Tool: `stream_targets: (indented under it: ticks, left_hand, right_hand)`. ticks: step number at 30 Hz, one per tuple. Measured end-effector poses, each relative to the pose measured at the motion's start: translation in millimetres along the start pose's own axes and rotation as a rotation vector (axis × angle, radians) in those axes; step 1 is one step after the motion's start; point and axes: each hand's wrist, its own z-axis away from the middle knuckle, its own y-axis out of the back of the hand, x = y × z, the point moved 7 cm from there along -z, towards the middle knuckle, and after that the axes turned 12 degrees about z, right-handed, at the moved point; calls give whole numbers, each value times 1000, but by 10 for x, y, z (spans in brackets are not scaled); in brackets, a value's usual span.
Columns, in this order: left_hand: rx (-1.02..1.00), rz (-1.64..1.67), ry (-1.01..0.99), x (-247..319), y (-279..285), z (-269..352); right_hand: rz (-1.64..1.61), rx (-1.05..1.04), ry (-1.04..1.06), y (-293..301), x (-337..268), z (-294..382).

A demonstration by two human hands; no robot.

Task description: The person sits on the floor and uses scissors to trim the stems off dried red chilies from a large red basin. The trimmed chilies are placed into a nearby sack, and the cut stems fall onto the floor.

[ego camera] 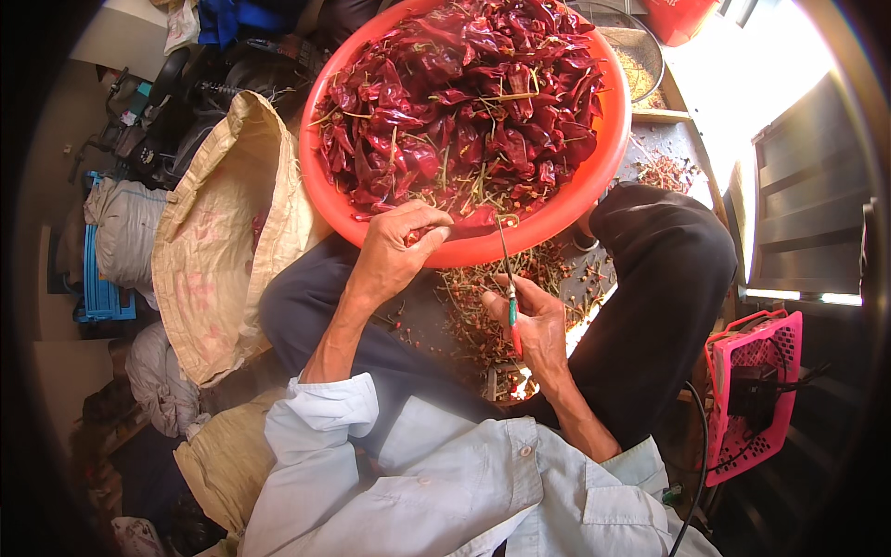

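A large orange-red plastic basin (616, 132), heaped with dried red chili peppers (459, 104), rests before me above my knees. Over its near rim, my left hand (390, 254) is curled around dried chili pieces, red showing between the fingers. One dried chili (479, 221) extends from these fingertips towards the blades. My right hand (544, 327) grips slim scissors or snips (513, 313) with green and red handles, just below the rim. Their narrow blades point up beside the chili's stem end; whether they touch it I cannot tell.
Cut stems (480, 306) litter the floor between my legs. A gaping woven sack (216, 278) stands at left, near a parked motorcycle or scooter (188, 139). On the right are a pink plastic basket (755, 397) and a black cable (702, 445). A wooden tray (658, 116) lies beyond the basin.
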Motion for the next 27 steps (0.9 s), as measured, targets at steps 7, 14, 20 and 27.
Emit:
stream_targets:
  ticks: [7,14,20,27]
  left_hand:
    - [-8,-6,-6,-27,-4,2]
    - [-42,-40,19,-24,-32,14]
    - [-43,-51,30,-26,-26,28]
    - [7,-173,-107,230,60,-10]
  right_hand:
    - [-17,-10,-3,5,14,-8]
    - [-32,-8,-34,-1,-62,14]
    - [-28,16,-33,21,-33,8]
    - [450,177,304,88,-186,37]
